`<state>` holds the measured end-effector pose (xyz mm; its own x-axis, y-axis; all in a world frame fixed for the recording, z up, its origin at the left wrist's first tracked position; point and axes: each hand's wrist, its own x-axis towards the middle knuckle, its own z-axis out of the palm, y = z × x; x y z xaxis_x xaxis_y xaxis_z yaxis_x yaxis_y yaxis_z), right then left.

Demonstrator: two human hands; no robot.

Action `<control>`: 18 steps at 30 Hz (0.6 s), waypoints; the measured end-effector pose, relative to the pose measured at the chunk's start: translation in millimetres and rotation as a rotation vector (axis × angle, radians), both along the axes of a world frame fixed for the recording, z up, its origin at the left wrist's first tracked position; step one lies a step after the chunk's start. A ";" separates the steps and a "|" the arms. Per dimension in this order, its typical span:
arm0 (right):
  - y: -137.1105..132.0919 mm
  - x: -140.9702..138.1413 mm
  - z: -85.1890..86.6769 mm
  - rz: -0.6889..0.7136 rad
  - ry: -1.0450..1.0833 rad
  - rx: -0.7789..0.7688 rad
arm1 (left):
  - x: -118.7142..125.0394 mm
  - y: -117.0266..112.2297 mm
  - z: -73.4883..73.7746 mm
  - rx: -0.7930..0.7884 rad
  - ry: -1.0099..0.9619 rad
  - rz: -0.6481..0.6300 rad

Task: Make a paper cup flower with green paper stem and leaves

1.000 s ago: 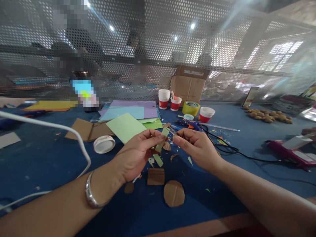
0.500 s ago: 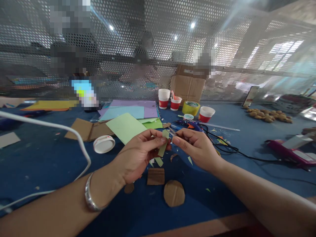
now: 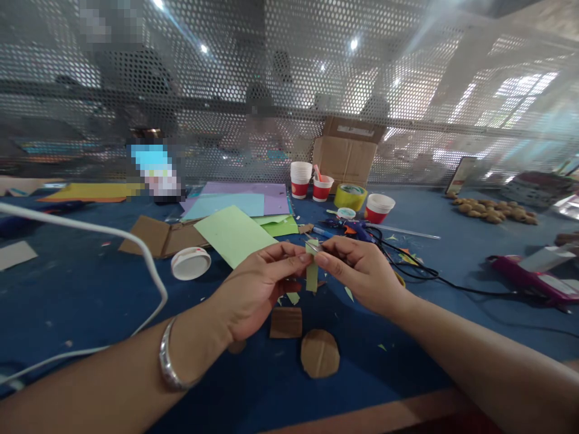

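Observation:
My left hand point(image 3: 266, 280) is closed, with thumb and fingers pinching a narrow strip of pale green paper point(image 3: 312, 276) held upright above the table. My right hand point(image 3: 357, 268) is closed round a slim pointed metal tool point(image 3: 312, 245); its tip lies across the strip's upper part. The tool's handle is hidden in the hand, so its kind is unclear. Beneath the hands, a small brown cardboard square point(image 3: 286, 323) and a round cardboard disc point(image 3: 319, 354) lie on the blue table. Green paper scraps point(image 3: 293, 298) are scattered near them.
Left of the hands are a light green sheet point(image 3: 233, 235), a white lid point(image 3: 190, 264) and folded cardboard point(image 3: 147, 237). Paper cups point(image 3: 300, 181), yellow tape point(image 3: 350, 197) and a blue glue gun point(image 3: 359, 231) stand beyond. A white cable point(image 3: 145, 253) curves at left; a purple device point(image 3: 534, 280) lies right.
The green strip has shifted slightly right and turned from slanted to nearly vertical. The metal tool now overlaps the strip's upper part. Both hands keep their grips.

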<state>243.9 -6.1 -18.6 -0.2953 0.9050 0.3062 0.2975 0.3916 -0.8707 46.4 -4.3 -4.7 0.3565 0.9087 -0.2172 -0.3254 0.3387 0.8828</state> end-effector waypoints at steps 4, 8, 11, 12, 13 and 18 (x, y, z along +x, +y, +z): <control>-0.2 -0.6 1.5 0.007 0.012 -0.015 | 1.4 -0.5 0.0 -0.020 -0.057 -0.002; 0.8 -2.3 2.4 0.012 0.049 -0.033 | 1.7 0.0 -2.4 -0.030 -0.103 0.003; 1.1 -2.6 2.4 0.022 0.062 -0.021 | 1.8 -0.1 -3.9 -0.073 -0.134 0.020; 1.2 -2.4 2.4 0.027 0.062 -0.016 | 2.0 -0.3 -4.1 -0.083 -0.140 0.025; 1.2 -2.1 2.3 0.031 0.059 -0.011 | 2.3 -0.5 -4.0 -0.091 -0.142 0.028; 0.9 -1.4 1.6 0.027 0.037 -0.008 | 5.0 -1.8 -1.9 -0.116 -0.144 0.033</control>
